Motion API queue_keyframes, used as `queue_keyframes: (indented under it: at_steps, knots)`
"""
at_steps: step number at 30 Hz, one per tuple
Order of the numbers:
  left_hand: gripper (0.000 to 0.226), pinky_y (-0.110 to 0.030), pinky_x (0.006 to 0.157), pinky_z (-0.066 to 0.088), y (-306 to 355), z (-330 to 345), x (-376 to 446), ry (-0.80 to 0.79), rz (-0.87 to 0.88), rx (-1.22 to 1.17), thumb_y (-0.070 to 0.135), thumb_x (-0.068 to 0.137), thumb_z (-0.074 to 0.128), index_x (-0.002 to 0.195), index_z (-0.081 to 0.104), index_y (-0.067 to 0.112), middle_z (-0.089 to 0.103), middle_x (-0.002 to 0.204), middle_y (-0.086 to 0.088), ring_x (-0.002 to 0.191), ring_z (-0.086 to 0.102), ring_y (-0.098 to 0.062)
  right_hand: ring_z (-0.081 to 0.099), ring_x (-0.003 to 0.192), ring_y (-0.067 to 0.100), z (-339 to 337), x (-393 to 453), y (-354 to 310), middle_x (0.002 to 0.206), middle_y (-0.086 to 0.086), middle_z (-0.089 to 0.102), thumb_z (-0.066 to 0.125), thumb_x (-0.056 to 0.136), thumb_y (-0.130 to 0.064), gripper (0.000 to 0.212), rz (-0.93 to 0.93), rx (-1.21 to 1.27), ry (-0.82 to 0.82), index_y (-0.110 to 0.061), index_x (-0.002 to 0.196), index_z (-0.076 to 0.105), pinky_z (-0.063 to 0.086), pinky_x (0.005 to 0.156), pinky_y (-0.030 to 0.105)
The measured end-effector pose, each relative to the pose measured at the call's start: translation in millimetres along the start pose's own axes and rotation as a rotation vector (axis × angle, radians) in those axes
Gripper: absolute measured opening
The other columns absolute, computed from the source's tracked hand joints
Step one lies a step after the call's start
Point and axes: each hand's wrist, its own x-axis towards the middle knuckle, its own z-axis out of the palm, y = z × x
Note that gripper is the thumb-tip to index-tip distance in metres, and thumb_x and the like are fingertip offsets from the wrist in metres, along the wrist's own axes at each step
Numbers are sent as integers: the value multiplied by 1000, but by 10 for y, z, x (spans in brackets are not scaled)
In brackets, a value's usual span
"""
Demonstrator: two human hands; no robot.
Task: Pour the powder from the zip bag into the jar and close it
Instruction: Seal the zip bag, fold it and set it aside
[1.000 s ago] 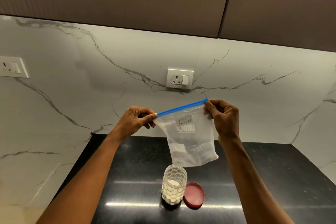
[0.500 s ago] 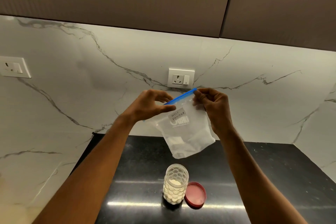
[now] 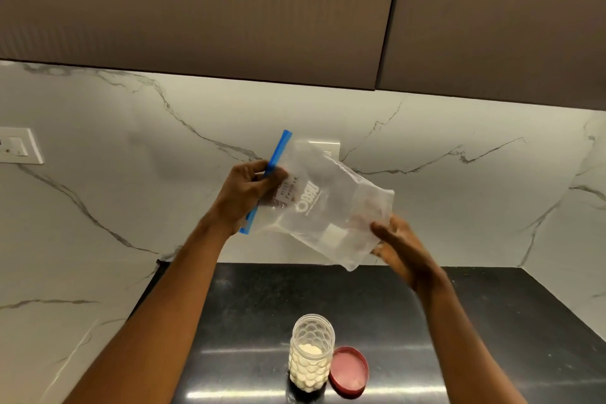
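A clear zip bag with a blue zip strip and a handwritten label hangs in the air, turned on its side with the strip pointing left. My left hand grips it at the zip end. My right hand is at the bag's bottom corner, fingers spread, touching the plastic. The bag looks nearly empty. Below, a clear honeycomb-patterned jar stands open on the black counter, about half full of white powder. Its red lid lies upside down right beside it.
A white marble backsplash rises behind the counter, with a wall socket partly hidden behind the bag and a switch plate at the far left. Brown cabinets hang overhead.
The bag has swung from hanging upright to lying sideways. My left hand now holds the zip end alone. My right hand let go of the strip and dropped to the bag's bottom.
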Motion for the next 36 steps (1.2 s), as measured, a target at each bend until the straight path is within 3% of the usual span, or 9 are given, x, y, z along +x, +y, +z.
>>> queue_keyframes:
  at_steps: [4,8,13,17,21,25,28,31,36]
  knots:
    - [26,-32,52,60,-259,94,-6,145,28,65,30,90,64,104,67,8,72,92,-20,72,73,-29,67,108,31,315,-17,189,115,11,71,82,69,-44,63,-6,100,186,-13,122,63,56,88,52]
    - [27,-20,37,46,-500,237,-66,343,118,329,32,97,57,106,63,7,68,73,-12,42,58,-9,71,83,29,501,54,288,93,10,73,67,87,-33,29,-16,156,507,-8,102,66,61,73,49]
    - [28,-12,46,50,-595,301,-135,418,193,498,30,97,56,111,63,6,69,81,-8,55,64,-9,61,62,17,534,151,308,77,0,62,48,102,-22,18,-258,-382,784,-13,93,60,55,51,22]
    - [28,-9,50,51,-596,379,-133,480,254,529,26,96,58,112,63,4,68,87,-6,62,67,-11,58,67,8,478,219,298,84,3,62,46,101,-15,17,-385,-557,847,-9,94,60,51,59,20]
    - [19,-11,49,52,-655,435,-187,524,270,506,24,96,58,105,63,8,67,83,-2,59,66,-8,56,67,6,462,232,339,84,3,60,41,103,-17,18,-389,-530,843,-11,94,55,45,56,14]
    - [17,-18,47,52,-717,381,-239,496,265,412,31,95,56,94,60,15,62,69,-1,56,63,-10,57,59,18,373,215,331,71,3,58,47,102,-22,17,-302,-301,684,-11,94,58,51,48,26]
    - [27,-25,41,47,-620,298,-242,371,109,90,35,91,57,97,62,10,56,65,-16,47,52,-17,69,78,27,256,147,274,89,10,72,61,93,-32,26,-56,-18,416,-10,107,64,61,70,45]
    - [31,-23,38,46,-556,183,-265,261,49,-23,33,90,57,100,61,3,60,68,-11,44,50,-16,70,92,32,143,54,212,98,12,74,71,82,-29,29,73,-5,271,-9,103,69,59,81,51]
    - [30,-33,67,62,-563,37,-302,80,-91,-8,24,84,65,111,64,11,76,97,-10,84,75,-26,71,86,30,46,-17,113,95,17,74,73,77,-25,28,50,-82,257,-4,95,73,61,75,42]
